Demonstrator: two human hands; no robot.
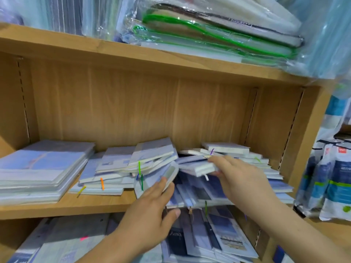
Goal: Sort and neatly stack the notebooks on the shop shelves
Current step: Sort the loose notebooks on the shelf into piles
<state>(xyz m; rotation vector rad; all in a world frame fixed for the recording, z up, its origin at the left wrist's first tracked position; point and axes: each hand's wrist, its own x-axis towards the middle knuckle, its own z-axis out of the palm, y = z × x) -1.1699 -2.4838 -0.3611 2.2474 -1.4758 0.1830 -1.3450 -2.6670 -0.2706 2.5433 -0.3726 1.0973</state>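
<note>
Right grip [241, 179] is curled round a small notebook [199, 168], held over the jumbled pile [199, 195] on the middle shelf [76, 207] | left grip [150, 204] is spread, fingertips laid against a tilted notebook [171, 173] | neat stack [41, 168] is seen at the shelf's left end

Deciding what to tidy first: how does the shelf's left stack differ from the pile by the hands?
The left stack holds large notebooks, flat and aligned; the middle pile holds smaller ones, tilted and fanned. No hand touches the left stack; the left hand touches the middle pile. Both share one shelf.
</note>
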